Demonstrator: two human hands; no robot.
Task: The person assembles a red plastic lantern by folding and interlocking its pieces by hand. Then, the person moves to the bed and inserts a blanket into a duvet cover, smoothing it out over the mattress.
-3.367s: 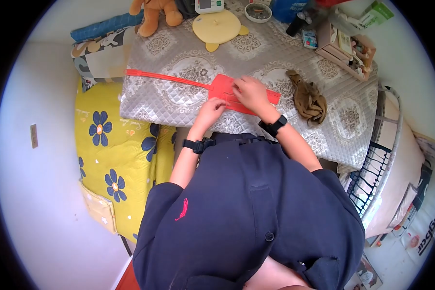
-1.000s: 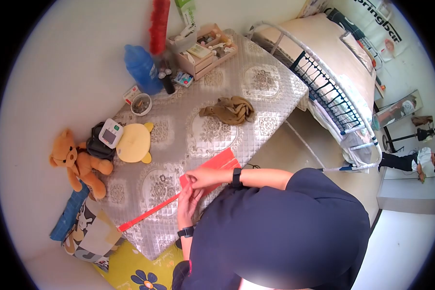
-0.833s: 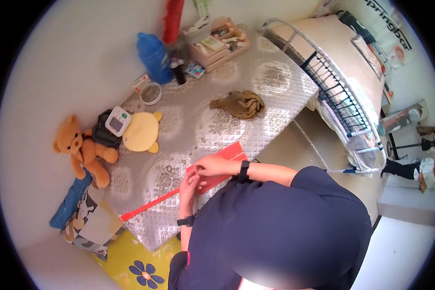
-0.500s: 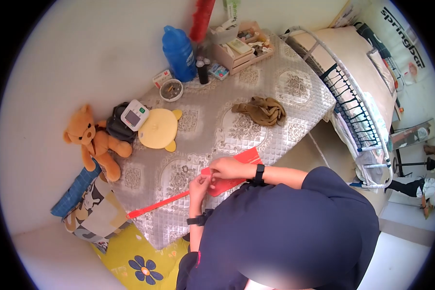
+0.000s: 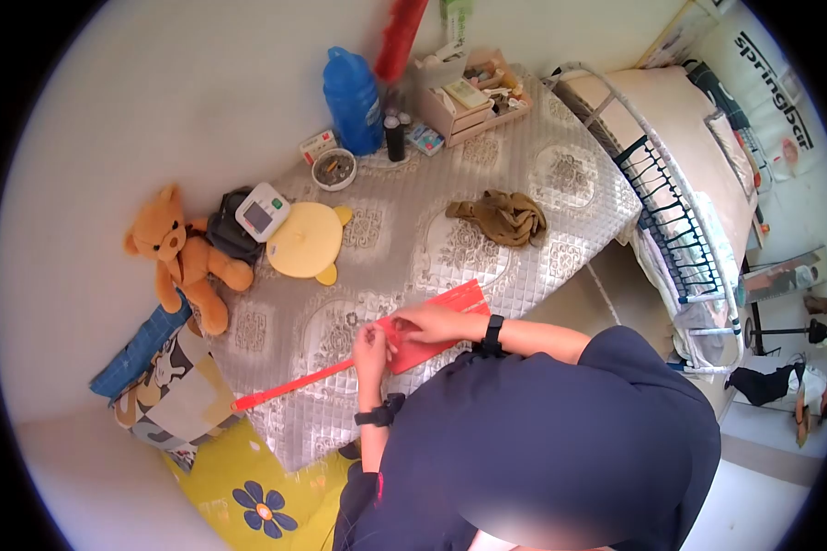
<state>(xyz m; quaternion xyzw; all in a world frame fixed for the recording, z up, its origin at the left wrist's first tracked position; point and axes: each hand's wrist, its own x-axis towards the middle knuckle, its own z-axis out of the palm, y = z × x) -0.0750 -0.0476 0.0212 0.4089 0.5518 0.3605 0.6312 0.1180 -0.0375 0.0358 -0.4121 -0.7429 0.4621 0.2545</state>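
Note:
A flat red sheet (image 5: 455, 319) with pale streaks lies at the table's near edge, partly covered by my right hand and forearm. From it a long narrow red strip (image 5: 294, 387) runs out to the lower left, passing behind my left hand. My left hand (image 5: 373, 351) is closed, its fingertips pinched at the point where strip and sheet meet. My right hand (image 5: 424, 324) rests over the sheet, fingers bent down and gripping its left part close to my left fingertips. What exactly lies between the fingertips is too small to make out.
A brown crumpled cloth (image 5: 501, 219) lies on the patterned tablecloth (image 5: 404, 220). Behind are a yellow round pad (image 5: 305, 241), blood pressure monitor (image 5: 264, 211), teddy bear (image 5: 188, 257), ashtray (image 5: 334, 169), blue bottle (image 5: 353, 101) and organizer box (image 5: 469, 110). A white bed rail (image 5: 698, 202) stands right.
My hands have drawn slightly apart, the left shifting a little left and the right now lower over the sheet. The whole view has tilted slightly.

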